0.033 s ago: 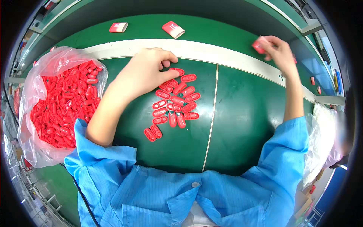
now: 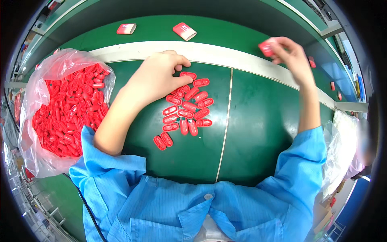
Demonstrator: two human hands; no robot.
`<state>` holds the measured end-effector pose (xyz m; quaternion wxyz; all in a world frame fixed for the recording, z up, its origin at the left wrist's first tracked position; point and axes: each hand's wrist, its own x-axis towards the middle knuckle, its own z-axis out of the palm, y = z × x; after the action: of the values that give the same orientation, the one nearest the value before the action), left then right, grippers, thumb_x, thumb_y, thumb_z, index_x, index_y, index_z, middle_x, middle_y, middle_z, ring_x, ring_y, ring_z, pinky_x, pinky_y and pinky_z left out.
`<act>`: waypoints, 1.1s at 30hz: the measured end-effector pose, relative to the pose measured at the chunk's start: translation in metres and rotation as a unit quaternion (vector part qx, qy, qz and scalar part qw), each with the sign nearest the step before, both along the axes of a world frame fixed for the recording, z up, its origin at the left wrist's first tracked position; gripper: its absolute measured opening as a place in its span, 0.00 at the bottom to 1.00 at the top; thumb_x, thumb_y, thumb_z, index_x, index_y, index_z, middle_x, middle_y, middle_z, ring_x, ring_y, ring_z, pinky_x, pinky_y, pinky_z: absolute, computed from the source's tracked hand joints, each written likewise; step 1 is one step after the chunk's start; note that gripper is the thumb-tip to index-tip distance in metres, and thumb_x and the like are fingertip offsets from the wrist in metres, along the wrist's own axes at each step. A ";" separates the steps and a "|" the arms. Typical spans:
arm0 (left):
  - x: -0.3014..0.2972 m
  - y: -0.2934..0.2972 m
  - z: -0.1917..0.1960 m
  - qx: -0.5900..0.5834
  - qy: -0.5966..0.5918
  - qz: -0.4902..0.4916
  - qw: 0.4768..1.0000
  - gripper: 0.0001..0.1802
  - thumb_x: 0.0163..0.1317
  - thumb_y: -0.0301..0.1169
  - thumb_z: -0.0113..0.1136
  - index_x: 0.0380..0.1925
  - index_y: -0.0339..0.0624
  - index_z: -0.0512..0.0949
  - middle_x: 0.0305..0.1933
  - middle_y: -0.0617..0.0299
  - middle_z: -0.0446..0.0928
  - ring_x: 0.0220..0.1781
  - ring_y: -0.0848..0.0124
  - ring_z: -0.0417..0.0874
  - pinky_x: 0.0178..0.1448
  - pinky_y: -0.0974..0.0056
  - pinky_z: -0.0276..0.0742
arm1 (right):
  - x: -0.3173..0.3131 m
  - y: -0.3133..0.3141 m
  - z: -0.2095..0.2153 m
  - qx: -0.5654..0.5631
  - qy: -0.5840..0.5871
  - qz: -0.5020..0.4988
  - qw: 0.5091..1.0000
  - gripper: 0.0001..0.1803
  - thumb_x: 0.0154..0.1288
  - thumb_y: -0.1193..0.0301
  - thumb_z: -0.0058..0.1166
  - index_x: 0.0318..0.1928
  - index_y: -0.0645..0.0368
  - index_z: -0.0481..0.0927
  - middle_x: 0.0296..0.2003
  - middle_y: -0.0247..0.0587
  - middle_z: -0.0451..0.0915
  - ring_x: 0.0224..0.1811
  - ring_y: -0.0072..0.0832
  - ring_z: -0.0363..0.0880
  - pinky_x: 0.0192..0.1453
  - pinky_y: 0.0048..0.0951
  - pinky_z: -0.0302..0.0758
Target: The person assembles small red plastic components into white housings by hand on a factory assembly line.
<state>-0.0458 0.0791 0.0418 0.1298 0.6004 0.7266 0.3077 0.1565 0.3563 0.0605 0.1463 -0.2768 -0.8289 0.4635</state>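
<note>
Small red oval plastic caps (image 2: pixel 189 106) lie in a loose cluster on the green work surface, some hollow side up and others rounded side up. At the far edge of this cluster is my left hand (image 2: pixel 159 76), fingers curled and the thumb apart from them. Its thumb touches or lies just over one red cap (image 2: pixel 188 75); I cannot tell if it presses on it. Farther off to the right, my right hand (image 2: pixel 293 58) pinches a flat red casing (image 2: pixel 266 47) between thumb and fingers, above the green strip beyond the white rail.
A clear plastic bag (image 2: pixel 28 133) full of red caps stands at the left. Beyond the white rail (image 2: pixel 217 53) lie two red-and-cream casings (image 2: pixel 185 31), (image 2: pixel 126 28) and another red piece (image 2: pixel 311 61) at right. White plastic sheeting (image 2: pixel 340 149) hangs at the right edge.
My right hand has moved a little to the left with the red casing, uncovering a red piece behind it. My left hand has barely moved.
</note>
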 end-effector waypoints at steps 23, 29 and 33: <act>0.017 0.033 -0.012 0.092 -0.549 0.074 0.827 0.16 0.60 0.27 0.57 0.46 0.29 0.74 0.40 0.55 0.79 0.40 0.71 0.81 0.44 0.70 0.77 | -0.042 -0.114 -0.027 -0.283 0.144 0.047 0.947 0.15 0.60 0.72 0.56 0.47 0.66 0.74 0.38 0.40 0.79 0.38 0.21 0.78 0.44 0.21 0.75; 0.026 0.030 -0.016 0.103 -0.429 0.055 0.896 0.16 0.61 0.25 0.55 0.48 0.29 0.73 0.41 0.54 0.79 0.41 0.71 0.82 0.44 0.69 0.78 | -0.043 -0.117 -0.028 -0.283 0.149 0.045 0.947 0.14 0.60 0.74 0.56 0.46 0.66 0.75 0.37 0.39 0.80 0.35 0.20 0.78 0.42 0.20 0.76; 0.028 0.028 -0.013 0.120 -0.383 0.049 0.914 0.15 0.60 0.25 0.56 0.45 0.28 0.74 0.38 0.53 0.81 0.38 0.71 0.82 0.42 0.69 0.79 | -0.041 -0.113 -0.027 -0.291 0.145 0.049 0.944 0.14 0.59 0.76 0.57 0.45 0.67 0.75 0.36 0.40 0.80 0.35 0.21 0.79 0.42 0.20 0.76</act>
<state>-0.0183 0.1076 0.0293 0.3098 0.4113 0.6069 0.6054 0.1152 0.2435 0.0334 0.1556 -0.1963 -0.6399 0.7265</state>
